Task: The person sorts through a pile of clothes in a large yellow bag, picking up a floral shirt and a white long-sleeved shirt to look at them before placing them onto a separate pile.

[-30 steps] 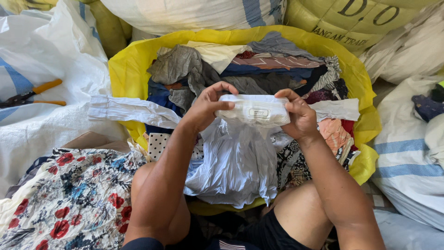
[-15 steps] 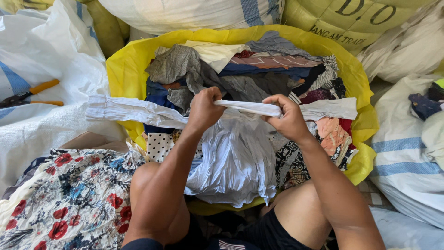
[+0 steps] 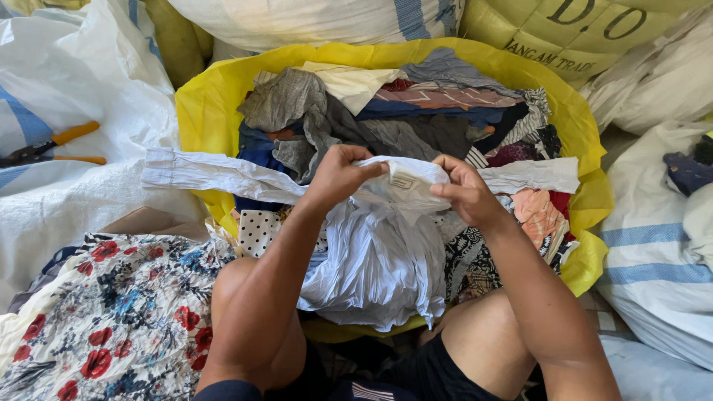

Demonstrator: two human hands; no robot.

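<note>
A pale white-blue shirt (image 3: 379, 260) hangs in front of me over a large yellow sack (image 3: 208, 111) stuffed with mixed clothes. My left hand (image 3: 338, 174) and my right hand (image 3: 464, 191) both grip the shirt at its collar, close together, with the label area between them. The shirt's sleeves spread out sideways, one to the left (image 3: 208, 172) and one to the right (image 3: 531, 177). Its crumpled body drops down between my bare knees.
Orange-handled pliers (image 3: 52, 148) lie on a white woven sack at the left. A floral cloth with red flowers (image 3: 111, 319) lies at lower left. White and yellow sacks (image 3: 653, 245) crowd the right and back.
Both hands have shifted along the collar: they held it stretched flat, then bunched it, and now they hold it lower and closer to me with the label turned up.
</note>
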